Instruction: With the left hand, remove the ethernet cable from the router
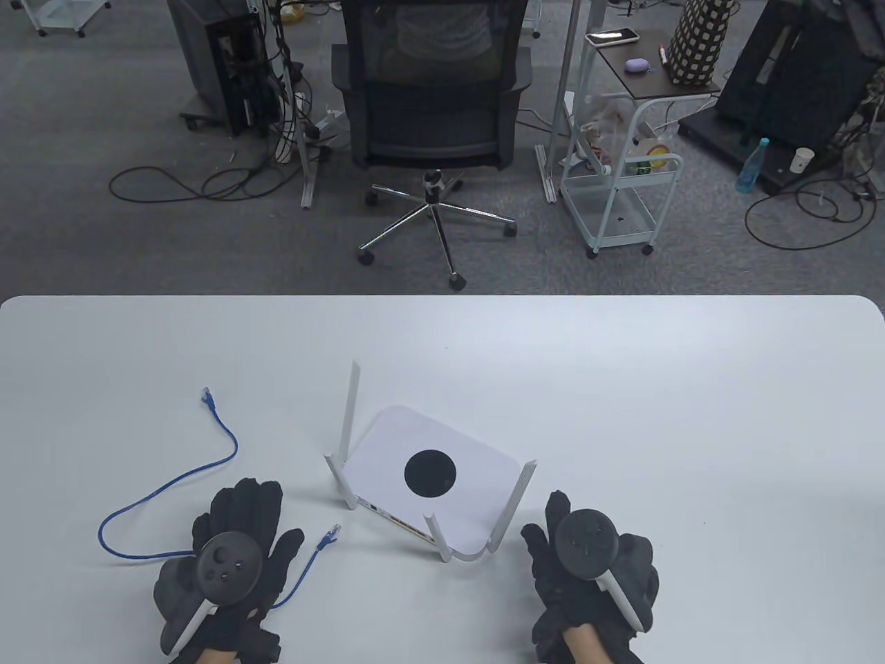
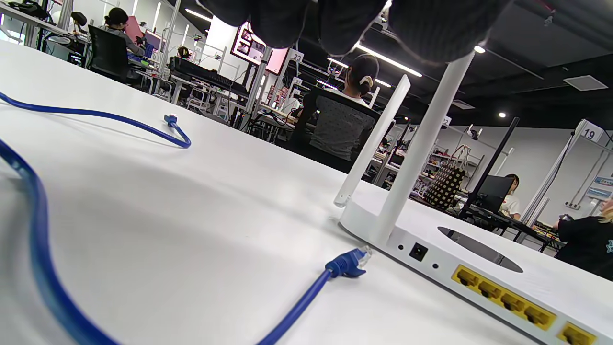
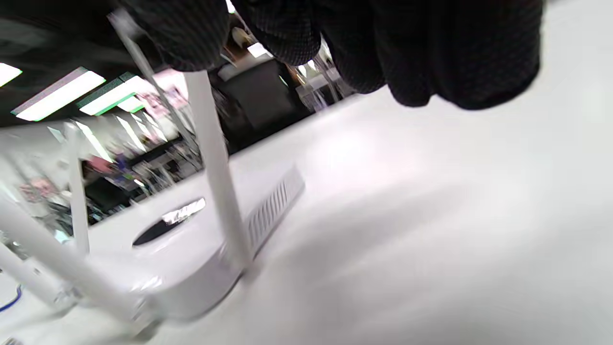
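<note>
The white router (image 1: 429, 477) lies on the table with its antennas up and its yellow ports (image 2: 503, 297) empty. The blue ethernet cable (image 1: 228, 443) lies loose on the table left of it. Its near plug (image 1: 334, 531) lies free just short of the router's back edge, also in the left wrist view (image 2: 352, 261). The far plug (image 1: 206, 395) lies further back. My left hand (image 1: 238, 539) rests flat over the cable's middle, fingers spread, gripping nothing. My right hand (image 1: 581, 546) rests open on the table just right of the router (image 3: 191, 239).
The white table (image 1: 622, 387) stretches behind and to the right of the router. Beyond its far edge stand an office chair (image 1: 432, 104) and a white cart (image 1: 622, 187) on the floor.
</note>
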The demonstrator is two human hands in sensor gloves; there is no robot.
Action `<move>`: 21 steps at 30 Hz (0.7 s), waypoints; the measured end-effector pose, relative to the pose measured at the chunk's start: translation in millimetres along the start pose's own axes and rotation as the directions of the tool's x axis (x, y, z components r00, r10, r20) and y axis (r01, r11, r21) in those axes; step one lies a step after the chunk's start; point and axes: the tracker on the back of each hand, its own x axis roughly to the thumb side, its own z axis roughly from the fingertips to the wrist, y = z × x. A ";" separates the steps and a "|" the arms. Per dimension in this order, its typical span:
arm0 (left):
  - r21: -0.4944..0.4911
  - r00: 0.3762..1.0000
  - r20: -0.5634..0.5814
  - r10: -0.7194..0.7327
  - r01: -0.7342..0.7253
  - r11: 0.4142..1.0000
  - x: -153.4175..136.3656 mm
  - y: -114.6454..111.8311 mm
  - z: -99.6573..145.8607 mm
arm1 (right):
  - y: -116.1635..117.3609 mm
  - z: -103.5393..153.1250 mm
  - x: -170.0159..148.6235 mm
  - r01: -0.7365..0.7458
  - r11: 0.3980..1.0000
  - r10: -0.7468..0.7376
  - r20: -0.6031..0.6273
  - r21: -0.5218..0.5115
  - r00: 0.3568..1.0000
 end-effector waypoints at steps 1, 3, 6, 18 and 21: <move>0.000 1.000 0.002 -0.003 0.003 1.000 0.6 -0.5 0.1 | -0.4 0.0 -2.5 -0.012 1.000 0.013 0.058 -0.021 0.998; 0.000 1.000 0.009 -0.019 0.019 1.000 2.3 -1.9 0.3 | -0.3 1.6 -8.3 -0.075 0.995 0.083 0.122 -0.067 0.989; -0.004 0.999 0.011 -0.047 0.047 0.999 3.9 -4.1 0.3 | 3.4 2.7 -11.5 -0.114 0.989 0.131 0.194 -0.095 0.972; -0.029 0.998 0.022 -0.066 0.066 0.997 5.9 -9.8 0.2 | 15.6 4.0 -12.1 -0.179 0.981 0.193 0.232 -0.079 0.953; -0.024 0.998 0.020 -0.065 0.066 0.998 5.5 -9.4 0.5 | 16.5 3.9 -12.8 -0.189 0.979 0.203 0.228 -0.081 0.952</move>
